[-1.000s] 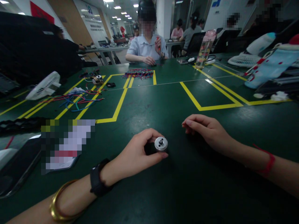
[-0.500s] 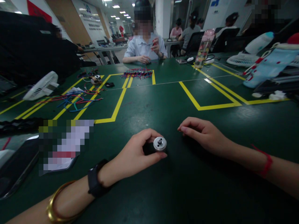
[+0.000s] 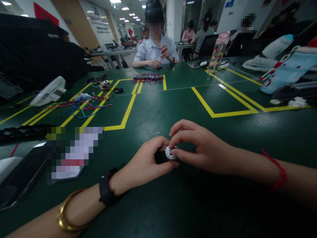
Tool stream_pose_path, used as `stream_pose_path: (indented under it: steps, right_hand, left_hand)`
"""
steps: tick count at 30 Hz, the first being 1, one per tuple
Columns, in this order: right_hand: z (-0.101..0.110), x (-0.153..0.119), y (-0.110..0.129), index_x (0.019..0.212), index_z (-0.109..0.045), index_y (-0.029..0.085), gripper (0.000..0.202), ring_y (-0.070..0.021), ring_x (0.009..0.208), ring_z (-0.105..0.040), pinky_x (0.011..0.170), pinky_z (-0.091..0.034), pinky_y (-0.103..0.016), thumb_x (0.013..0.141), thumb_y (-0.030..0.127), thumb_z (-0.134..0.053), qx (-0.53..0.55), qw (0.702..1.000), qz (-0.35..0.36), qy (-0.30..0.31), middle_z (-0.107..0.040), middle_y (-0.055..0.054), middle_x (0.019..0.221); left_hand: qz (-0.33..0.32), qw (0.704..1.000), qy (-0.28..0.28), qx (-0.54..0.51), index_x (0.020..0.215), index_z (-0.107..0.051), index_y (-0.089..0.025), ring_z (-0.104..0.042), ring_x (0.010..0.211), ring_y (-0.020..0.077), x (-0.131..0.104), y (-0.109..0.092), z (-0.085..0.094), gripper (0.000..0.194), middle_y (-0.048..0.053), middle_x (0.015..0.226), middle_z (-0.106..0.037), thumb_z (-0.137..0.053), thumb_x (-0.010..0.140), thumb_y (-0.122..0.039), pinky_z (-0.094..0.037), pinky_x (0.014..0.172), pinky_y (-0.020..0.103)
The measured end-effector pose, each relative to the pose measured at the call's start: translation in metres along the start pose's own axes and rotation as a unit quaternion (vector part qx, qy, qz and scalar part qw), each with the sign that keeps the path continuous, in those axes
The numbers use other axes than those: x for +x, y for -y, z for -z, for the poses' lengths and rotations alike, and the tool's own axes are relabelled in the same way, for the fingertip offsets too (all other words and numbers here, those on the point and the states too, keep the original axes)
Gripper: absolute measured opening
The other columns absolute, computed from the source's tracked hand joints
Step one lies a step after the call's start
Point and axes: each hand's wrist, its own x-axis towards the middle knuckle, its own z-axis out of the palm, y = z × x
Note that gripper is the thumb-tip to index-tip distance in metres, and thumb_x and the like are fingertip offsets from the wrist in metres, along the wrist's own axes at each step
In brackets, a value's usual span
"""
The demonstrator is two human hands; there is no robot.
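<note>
A small round silver motor (image 3: 169, 154) is held upright between the thumb and fingers of my left hand (image 3: 142, 164), its flat end facing up. My right hand (image 3: 205, 148) reaches over from the right, with thumb and index fingertips closed together on the middle of that end, where the shaft is. The other fingers of the right hand are curled above. The fingertips partly cover the motor's face, and its lower body is in shadow.
A phone-like slab (image 3: 24, 172) and a blurred flat item (image 3: 76, 155) lie at left. Loose wires (image 3: 86, 107) and a white fan (image 3: 49, 91) are beyond them. A wire bundle (image 3: 148, 78) lies before a co-worker (image 3: 156, 49). Bottles (image 3: 219, 53) stand right.
My right hand has moved left from the table onto the top of the motor, and its thumb and index finger now touch it. My left hand keeps its hold.
</note>
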Motion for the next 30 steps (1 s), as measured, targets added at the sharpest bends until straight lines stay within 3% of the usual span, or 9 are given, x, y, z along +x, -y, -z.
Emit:
stream_pose_path:
  steps: [4, 10, 13, 18, 24, 26, 30]
  right_hand:
    - [0.006, -0.007, -0.004, 0.091, -0.065, 0.017, 0.006, -0.0152, 0.089, -0.057, 0.079, -0.048, -0.028, 0.085, 0.019, -0.065, 0.004, 0.998, -0.026, -0.051, -0.057, -0.005, 0.099]
    - [0.007, -0.036, -0.022, 0.092, -0.068, 0.02, 0.009, -0.0187, 0.096, -0.058, 0.084, -0.048, -0.034, 0.084, 0.022, -0.065, -0.037, 0.99, -0.1, 0.094, -0.058, -0.006, 0.106]
    - [0.004, -0.044, -0.027, 0.093, -0.068, 0.021, 0.011, -0.0212, 0.101, -0.056, 0.087, -0.047, -0.037, 0.084, 0.025, -0.065, -0.048, 0.989, -0.092, 0.105, -0.057, -0.007, 0.11]
    - [0.01, -0.048, -0.034, 0.098, -0.064, 0.021, 0.014, -0.0171, 0.089, -0.059, 0.076, -0.049, -0.031, 0.087, 0.03, -0.063, 0.048, 0.988, -0.144, -0.007, -0.059, -0.005, 0.105]
    - [0.018, -0.052, -0.05, 0.089, -0.065, 0.022, 0.02, -0.015, 0.074, -0.059, 0.067, -0.046, -0.028, 0.087, 0.042, -0.063, 0.135, 0.944, -0.274, -0.129, -0.063, 0.0, 0.081]
    - [0.017, -0.051, -0.051, 0.088, -0.065, 0.022, 0.022, -0.0153, 0.074, -0.059, 0.067, -0.046, -0.028, 0.086, 0.043, -0.064, 0.139, 0.941, -0.28, -0.129, -0.064, 0.0, 0.08]
    - [0.015, -0.049, -0.045, 0.09, -0.065, 0.021, 0.02, -0.0163, 0.075, -0.059, 0.067, -0.046, -0.03, 0.088, 0.04, -0.061, 0.094, 0.956, -0.269, -0.07, -0.063, -0.001, 0.083]
  left_hand:
    - [-0.001, 1.0, 0.006, -0.007, 0.098, -0.055, -0.019, -0.059, 0.083, 0.0168, 0.0, -0.001, 0.001, 0.029, 0.001, 0.094, -0.063, -0.073, 0.079, -0.031, -0.049, 0.074, 0.03]
    - [-0.004, 1.0, 0.009, -0.014, 0.101, -0.058, -0.019, -0.061, 0.088, 0.0175, 0.002, -0.004, 0.002, 0.027, 0.002, 0.099, -0.065, -0.072, 0.079, -0.027, -0.05, 0.078, 0.031]
    - [-0.004, 1.0, 0.011, -0.021, 0.1, -0.058, -0.019, -0.062, 0.088, 0.018, 0.001, -0.005, 0.002, 0.027, 0.003, 0.099, -0.066, -0.072, 0.08, -0.028, -0.05, 0.078, 0.032]
    - [0.004, 1.0, 0.014, -0.02, 0.101, -0.058, -0.019, -0.062, 0.089, 0.0182, 0.001, -0.005, 0.003, 0.027, 0.004, 0.1, -0.066, -0.072, 0.08, -0.029, -0.051, 0.079, 0.032]
    - [0.006, 1.0, 0.015, -0.02, 0.103, -0.058, -0.019, -0.062, 0.092, 0.0188, 0.0, -0.005, 0.004, 0.028, 0.004, 0.104, -0.065, -0.071, 0.081, -0.029, -0.051, 0.082, 0.033]
    - [0.005, 1.0, 0.018, -0.021, 0.104, -0.058, -0.02, -0.062, 0.093, 0.0187, 0.0, -0.005, 0.005, 0.029, 0.004, 0.104, -0.065, -0.071, 0.081, -0.028, -0.051, 0.083, 0.034]
    - [0.003, 1.0, 0.019, -0.017, 0.104, -0.058, -0.02, -0.062, 0.095, 0.019, -0.001, -0.005, 0.004, 0.028, 0.004, 0.105, -0.065, -0.071, 0.081, -0.028, -0.05, 0.085, 0.034]
